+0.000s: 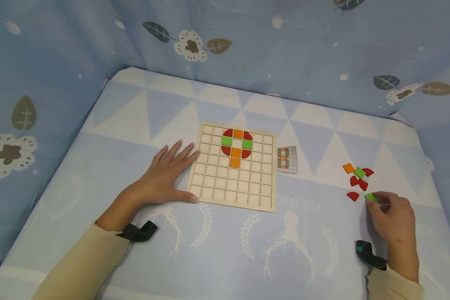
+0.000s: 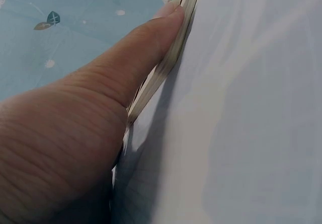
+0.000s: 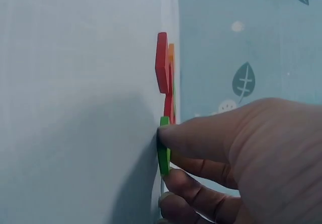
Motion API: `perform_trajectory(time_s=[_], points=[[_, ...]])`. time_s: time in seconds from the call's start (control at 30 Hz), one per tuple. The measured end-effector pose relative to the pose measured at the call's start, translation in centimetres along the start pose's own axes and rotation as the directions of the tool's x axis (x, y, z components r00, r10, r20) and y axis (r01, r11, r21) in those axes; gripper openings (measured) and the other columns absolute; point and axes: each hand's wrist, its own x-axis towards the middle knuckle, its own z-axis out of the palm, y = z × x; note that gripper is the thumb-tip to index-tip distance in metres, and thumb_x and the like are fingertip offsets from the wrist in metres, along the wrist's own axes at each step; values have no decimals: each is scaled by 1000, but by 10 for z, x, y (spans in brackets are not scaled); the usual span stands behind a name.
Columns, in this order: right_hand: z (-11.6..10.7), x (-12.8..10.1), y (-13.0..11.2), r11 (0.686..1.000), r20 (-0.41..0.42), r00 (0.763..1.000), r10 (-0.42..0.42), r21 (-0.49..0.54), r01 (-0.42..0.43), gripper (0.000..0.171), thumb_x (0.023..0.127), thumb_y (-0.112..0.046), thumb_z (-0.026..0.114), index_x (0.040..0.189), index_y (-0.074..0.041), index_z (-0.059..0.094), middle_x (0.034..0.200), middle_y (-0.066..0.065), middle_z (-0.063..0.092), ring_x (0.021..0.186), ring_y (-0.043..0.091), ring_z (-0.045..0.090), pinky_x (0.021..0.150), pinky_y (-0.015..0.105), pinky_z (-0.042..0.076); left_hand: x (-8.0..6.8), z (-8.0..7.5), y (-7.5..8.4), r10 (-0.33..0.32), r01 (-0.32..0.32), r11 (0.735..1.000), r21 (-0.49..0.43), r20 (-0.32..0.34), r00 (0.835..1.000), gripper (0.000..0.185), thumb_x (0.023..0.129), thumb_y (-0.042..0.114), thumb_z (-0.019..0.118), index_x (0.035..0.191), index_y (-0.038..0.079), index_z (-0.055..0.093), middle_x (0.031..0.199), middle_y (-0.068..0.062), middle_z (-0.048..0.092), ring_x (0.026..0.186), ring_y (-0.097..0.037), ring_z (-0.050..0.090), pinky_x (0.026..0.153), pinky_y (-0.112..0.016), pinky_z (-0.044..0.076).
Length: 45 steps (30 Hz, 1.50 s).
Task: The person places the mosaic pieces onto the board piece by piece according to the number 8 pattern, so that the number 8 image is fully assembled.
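Note:
In the head view my left hand (image 1: 161,179) lies with its fingers spread along the left edge of a square wooden grid board (image 1: 210,181). Its thumb (image 2: 146,43) presses the board's near rim in the left wrist view. On the board, several red quarter-round tiles, two green square tiles (image 1: 226,141) and three orange square tiles (image 1: 234,162) form a ring with a stem. Far to the right, my right hand (image 1: 395,216) pinches a green square tile (image 3: 164,156) between thumb and fingers, close over the table.
Beside the pinched tile lie several loose red quarter-round tiles (image 1: 353,196), an orange square tile (image 1: 348,168) and another green square tile (image 1: 359,173). A small printed pattern card (image 1: 292,160) sits against the board's right edge. Patterned curtains (image 1: 285,50) hang around the table.

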Motion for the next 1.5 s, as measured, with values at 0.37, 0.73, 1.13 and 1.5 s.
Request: perform_trajectory(time_s=[0.37, 0.73, 1.13, 1.5], points=[[5, -1, -12, 998, 23, 998, -54, 38, 53, 51, 94, -24, 59, 134, 4, 48, 120, 28, 48, 102, 40, 46, 61, 32, 42, -4, -2, -3, -15, 15, 1000, 0, -1, 1000, 118, 67, 82, 60, 156, 28, 4, 162, 2, -3, 147, -26, -12, 113, -53, -4], [6, -6, -21, 953, 32, 952, -304, 21, 303, 48, 92, -24, 65, 135, -6, 54, 118, 27, 47, 104, 42, 41, 68, 46, 41, -7, -4, -4, -22, 22, 1000, 4, 3, 1000, 119, 67, 82, 60, 157, 26, 5, 162, 1, -3, 146, -25, -13, 114, -52, -5], [2, -8, -26, 977, 148, 967, -206, 85, 195, 49, 93, -43, 61, 116, 0, 56, 97, 14, 56, 85, 24, 47, 58, 23, 41, -6, -5, -2, -7, 7, 1000, -20, 4, 1000, 118, 69, 80, 62, 157, 24, 6, 162, 0, -2, 147, -27, -12, 113, -54, -5], [-11, -21, -69, 924, 128, 919, -374, 142, 356, 34, 94, -40, 61, 98, -6, 63, 79, 9, 62, 68, 20, 51, 52, 25, 43, -1, -4, 2, -2, 3, 999, -36, 27, 1000, 118, 68, 81, 60, 157, 25, 5, 162, 0, -5, 146, -28, -13, 112, -56, -5]])
